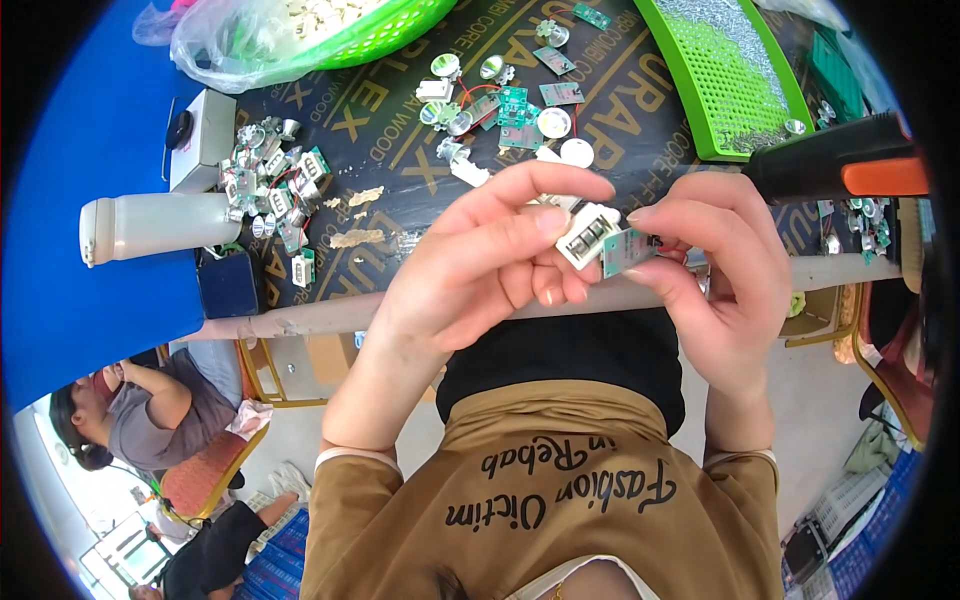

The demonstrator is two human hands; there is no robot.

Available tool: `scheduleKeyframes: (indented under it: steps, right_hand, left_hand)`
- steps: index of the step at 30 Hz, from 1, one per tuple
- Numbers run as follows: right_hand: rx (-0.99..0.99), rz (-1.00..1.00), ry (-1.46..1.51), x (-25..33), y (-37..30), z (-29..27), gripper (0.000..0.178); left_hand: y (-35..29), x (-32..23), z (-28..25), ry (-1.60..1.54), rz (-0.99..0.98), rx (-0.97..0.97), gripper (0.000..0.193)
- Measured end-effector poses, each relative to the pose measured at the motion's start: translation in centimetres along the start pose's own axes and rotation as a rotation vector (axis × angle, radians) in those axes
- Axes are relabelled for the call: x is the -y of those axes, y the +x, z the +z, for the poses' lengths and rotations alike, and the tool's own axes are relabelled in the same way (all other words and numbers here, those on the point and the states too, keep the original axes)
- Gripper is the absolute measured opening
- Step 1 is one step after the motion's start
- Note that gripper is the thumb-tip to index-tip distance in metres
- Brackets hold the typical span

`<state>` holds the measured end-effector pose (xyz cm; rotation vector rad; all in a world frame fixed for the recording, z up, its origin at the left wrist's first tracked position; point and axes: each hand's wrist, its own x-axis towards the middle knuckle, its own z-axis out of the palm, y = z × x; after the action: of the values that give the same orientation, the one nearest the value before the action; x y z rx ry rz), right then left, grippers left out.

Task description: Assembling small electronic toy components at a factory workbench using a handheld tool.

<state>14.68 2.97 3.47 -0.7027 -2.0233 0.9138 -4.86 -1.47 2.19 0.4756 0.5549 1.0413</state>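
Observation:
My left hand (450, 250) pinches a small white plastic housing (578, 250) with dark slots between thumb and fingers, just above the table's near edge. Close beside it, my right hand (735, 265) grips a small green circuit board (626, 254) between thumb and forefinger. Board and housing meet edge to edge; whether they are joined I cannot tell. A shiny part, perhaps a reflector, shows partly under my right fingers. Beyond my hands lies a loose group of circuit boards (520, 135), red wires and round reflectors (554, 122).
A green basket (690, 95) of small metal pieces stands back right, near a black and orange tool (830, 165). At left are a heap of assembled lamp parts (270, 190), a pale bottle (160, 228) and a white box (203, 140). Another person (150, 410) sits at lower left.

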Motion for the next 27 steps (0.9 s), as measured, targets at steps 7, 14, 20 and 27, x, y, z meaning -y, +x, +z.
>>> scheduleKeyframes:
  steps: [7, 14, 20, 27]
  right_hand:
    - [-0.050, 0.027, 0.057, 0.0, -0.2, 0.4, 0.028]
    - [-0.122, 0.123, 0.141, -0.5, -0.7, 1.1, 0.028]
    - [-0.057, 0.157, 0.102, 0.1, -0.5, 1.8, 0.026]
    - [0.016, 0.099, -0.002, 0.1, 0.0, 1.7, 0.025]
  left_hand:
    - [-0.6, 1.0, 1.2, 0.115, 0.046, -0.151, 0.024]
    - [-0.5, 2.6, 0.5, 0.991, 0.593, -0.336, 0.025]
    - [-0.5, 3.2, 0.7, 0.922, 0.647, -0.343, 0.059]
    - [-1.0, 3.0, 0.6, 1.127, 0.751, -0.282, 0.057]
